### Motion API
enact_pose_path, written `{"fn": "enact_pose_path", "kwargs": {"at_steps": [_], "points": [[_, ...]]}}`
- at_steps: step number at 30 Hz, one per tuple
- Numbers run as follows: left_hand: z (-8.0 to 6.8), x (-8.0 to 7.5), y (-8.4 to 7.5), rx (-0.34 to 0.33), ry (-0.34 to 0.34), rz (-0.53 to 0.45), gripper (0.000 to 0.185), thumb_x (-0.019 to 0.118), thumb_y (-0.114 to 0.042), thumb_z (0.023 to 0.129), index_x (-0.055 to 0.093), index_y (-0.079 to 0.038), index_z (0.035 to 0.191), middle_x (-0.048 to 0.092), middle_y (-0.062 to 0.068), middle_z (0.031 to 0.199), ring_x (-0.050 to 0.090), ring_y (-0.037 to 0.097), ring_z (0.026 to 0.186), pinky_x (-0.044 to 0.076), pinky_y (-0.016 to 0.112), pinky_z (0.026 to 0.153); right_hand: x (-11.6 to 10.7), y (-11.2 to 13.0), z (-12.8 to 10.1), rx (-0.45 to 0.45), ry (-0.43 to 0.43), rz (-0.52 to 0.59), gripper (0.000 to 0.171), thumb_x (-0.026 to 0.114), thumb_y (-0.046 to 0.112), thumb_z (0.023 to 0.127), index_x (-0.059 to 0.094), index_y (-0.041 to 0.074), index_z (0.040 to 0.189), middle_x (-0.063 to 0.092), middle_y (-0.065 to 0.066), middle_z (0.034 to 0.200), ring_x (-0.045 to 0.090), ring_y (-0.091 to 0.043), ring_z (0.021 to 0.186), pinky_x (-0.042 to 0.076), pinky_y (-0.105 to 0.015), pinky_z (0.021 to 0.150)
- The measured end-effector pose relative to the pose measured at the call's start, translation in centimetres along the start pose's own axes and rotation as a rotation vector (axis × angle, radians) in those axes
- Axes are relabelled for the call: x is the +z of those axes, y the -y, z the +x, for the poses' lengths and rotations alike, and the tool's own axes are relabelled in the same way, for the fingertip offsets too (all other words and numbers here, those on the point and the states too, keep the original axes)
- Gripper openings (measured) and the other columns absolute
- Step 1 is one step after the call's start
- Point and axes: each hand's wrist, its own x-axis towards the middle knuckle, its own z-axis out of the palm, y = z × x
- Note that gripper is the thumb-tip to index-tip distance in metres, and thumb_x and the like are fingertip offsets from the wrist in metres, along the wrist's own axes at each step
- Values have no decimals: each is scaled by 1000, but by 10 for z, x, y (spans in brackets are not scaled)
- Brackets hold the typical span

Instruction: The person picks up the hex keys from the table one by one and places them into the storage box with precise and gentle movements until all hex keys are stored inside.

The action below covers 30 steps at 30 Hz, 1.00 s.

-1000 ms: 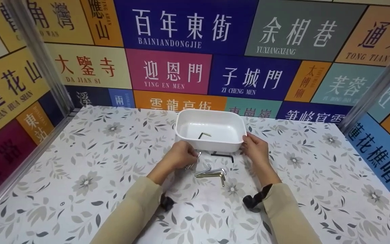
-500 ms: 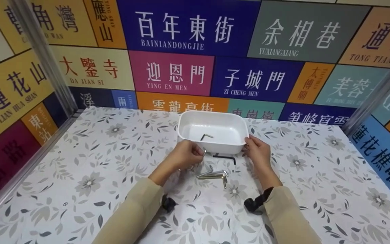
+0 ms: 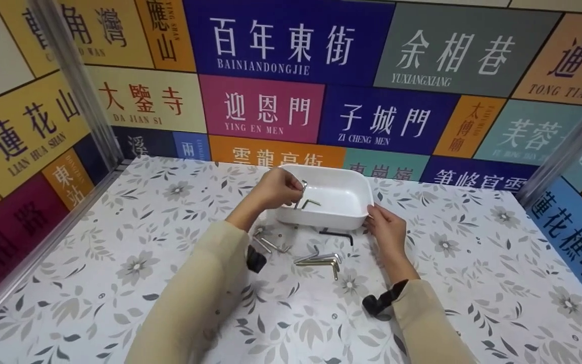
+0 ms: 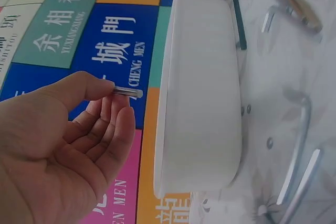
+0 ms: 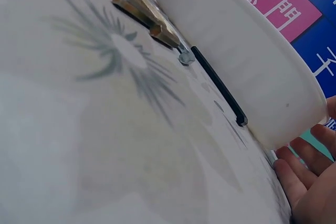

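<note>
Over the left end of a white plastic bin (image 3: 344, 220), my left hand (image 3: 275, 189) pinches a silver hex key (image 4: 127, 92) between thumb and forefinger. The other fingers curl loosely below in the left wrist view. A brass-coloured hex key (image 3: 313, 201) lies inside the bin. My right hand (image 3: 388, 228) grips the bin's right front corner at the rim, with its fingers (image 5: 302, 166) against the outer wall. A black hex key (image 3: 339, 233) lies on the table along the bin's front.
Several silver and brass hex keys (image 3: 318, 261) lie grouped in front of the bin. More silver hex keys (image 3: 270, 243) rest by the left forearm. A leaf-patterned cloth (image 3: 170, 283) covers the table; a colourful lettered wall (image 3: 260, 111) stands behind the bin.
My left hand has lifted a silver hex key from the table, up and forward over the bin, uncovering the silver keys beneath. The right hand keeps its grip on the bin.
</note>
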Motion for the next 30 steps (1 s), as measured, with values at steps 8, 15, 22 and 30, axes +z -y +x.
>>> {"fn": "enact_pose_path", "kwargs": {"at_steps": [8,15,22,30], "points": [[26,2,-9,-56,68,90,16,66,-5,89,75,5,98,75,17,87,65,14,67,61,31,71,-3,0,-1,9,-5,-4,50,63,29,99,56,4,143,62,-19,140,70,-19,115,57,-24,93],[48,6,-15,-80,62,173,11,65,-3,87,74,0,80,67,6,69,58,10,57,49,23,58,-5,4,1,2,-9,31,50,62,27,99,55,3,142,60,-19,141,69,5,85,55,-29,99],[65,18,-4,-115,63,306,28,64,-6,83,60,-12,56,51,-6,48,48,9,51,39,24,55,-4,5,2,10,-25,6,49,63,28,99,56,4,142,62,-17,140,72,-5,99,55,-30,100],[72,32,17,-272,83,372,18,66,-5,83,57,-7,68,55,0,60,50,13,56,39,24,51,2,2,1,10,-13,6,50,63,27,99,56,3,142,61,-18,141,67,-24,121,56,-25,95]]}}
